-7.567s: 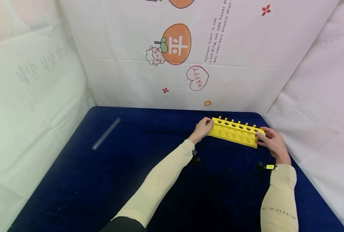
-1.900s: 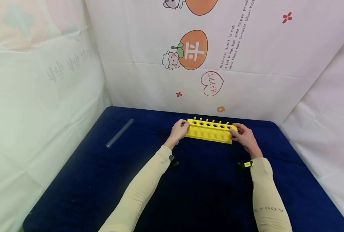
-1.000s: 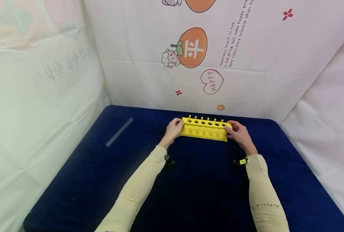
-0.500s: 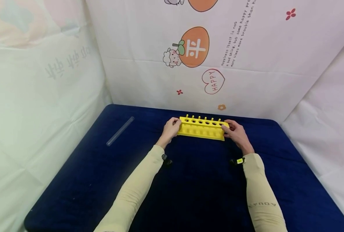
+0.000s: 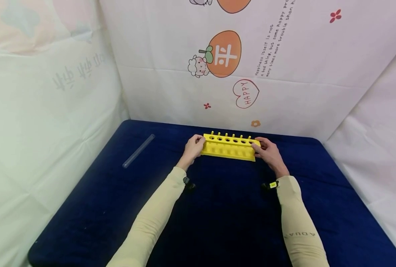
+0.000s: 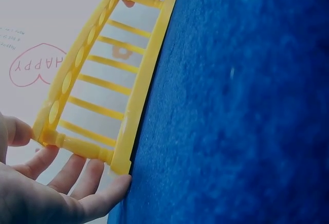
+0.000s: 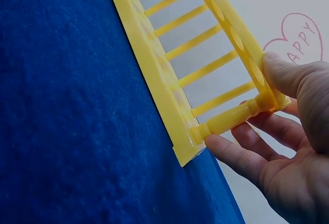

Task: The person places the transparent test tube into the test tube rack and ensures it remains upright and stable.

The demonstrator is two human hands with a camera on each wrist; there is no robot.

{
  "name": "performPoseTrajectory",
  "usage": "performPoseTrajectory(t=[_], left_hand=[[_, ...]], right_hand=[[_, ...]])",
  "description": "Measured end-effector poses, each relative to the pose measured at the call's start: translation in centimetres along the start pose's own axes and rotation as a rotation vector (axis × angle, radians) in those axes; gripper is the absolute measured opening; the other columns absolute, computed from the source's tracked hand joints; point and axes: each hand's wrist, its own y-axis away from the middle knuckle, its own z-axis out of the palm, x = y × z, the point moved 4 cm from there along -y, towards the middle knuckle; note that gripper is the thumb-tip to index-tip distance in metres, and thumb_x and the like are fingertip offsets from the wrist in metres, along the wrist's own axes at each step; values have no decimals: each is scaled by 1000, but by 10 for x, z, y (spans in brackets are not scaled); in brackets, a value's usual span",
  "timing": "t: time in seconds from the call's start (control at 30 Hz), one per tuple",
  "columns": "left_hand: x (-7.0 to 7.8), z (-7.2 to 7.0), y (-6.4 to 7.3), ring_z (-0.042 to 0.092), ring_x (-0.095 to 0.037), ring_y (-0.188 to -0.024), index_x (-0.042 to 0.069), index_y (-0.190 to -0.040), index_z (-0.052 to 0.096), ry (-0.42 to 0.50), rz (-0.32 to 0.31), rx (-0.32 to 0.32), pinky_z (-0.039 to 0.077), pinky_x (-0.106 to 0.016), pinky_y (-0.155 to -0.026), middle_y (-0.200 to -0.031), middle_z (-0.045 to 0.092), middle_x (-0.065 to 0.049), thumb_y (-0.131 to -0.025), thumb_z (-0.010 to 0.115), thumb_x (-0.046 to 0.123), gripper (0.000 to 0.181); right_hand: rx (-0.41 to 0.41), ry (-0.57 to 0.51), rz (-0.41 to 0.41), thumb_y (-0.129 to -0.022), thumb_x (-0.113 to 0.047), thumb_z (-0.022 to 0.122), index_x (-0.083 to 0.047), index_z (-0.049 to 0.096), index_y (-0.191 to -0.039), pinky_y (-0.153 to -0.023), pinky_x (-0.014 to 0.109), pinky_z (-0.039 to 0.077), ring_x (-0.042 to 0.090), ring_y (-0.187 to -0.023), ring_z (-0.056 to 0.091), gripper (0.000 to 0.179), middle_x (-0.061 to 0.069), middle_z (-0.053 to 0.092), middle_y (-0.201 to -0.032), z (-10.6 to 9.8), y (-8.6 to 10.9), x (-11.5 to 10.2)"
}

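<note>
Fingers of the left hand [image 5: 192, 149] and right hand [image 5: 270, 153] grasped opposite ends of the yellow rack [image 5: 229, 149], its long axis roughly along the far edge of the table [image 5: 231, 211].

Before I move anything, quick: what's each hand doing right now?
Left hand: holding the yellow rack by its left end.
Right hand: holding the same rack by its right end.
</note>
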Motion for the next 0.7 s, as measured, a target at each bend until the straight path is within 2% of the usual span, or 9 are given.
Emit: performPoseTrajectory(t=[0.13,0.27,0.47,0.7], left_hand=[[-1,-3,0,64,-28,-102,23,-124,58,2,3,3,57,-39,-79,-117,60,-5,-100,48,44,33],[-1,-5,0,64,-28,-103,23,-123,58,4,1,2,57,-40,-81,-116,60,-5,-100,47,44,33],[0,-9,0,64,-28,-103,22,-124,58,3,-5,8,57,-36,-78,-118,60,-5,-100,47,44,34],[-2,-13,-1,64,-28,-104,22,-124,57,0,-10,6,56,-36,-78,-119,60,-4,-100,47,44,34]], right_hand=[[10,6,-15,-95,-44,61,-8,35,-151,-91,49,55,43,-121,55,72,27,48,-141,3,-1,-1],[-4,0,-25,-96,-41,59,-6,34,-151,-92,52,54,46,-121,54,69,29,46,-141,7,1,-7],[10,9,-11,-94,-46,61,-8,36,-150,-90,50,55,43,-120,55,72,26,48,-140,9,-4,-4],[3,-9,0,-95,-42,61,-8,35,-151,-93,52,53,44,-122,54,71,27,47,-142,13,-4,-7]])
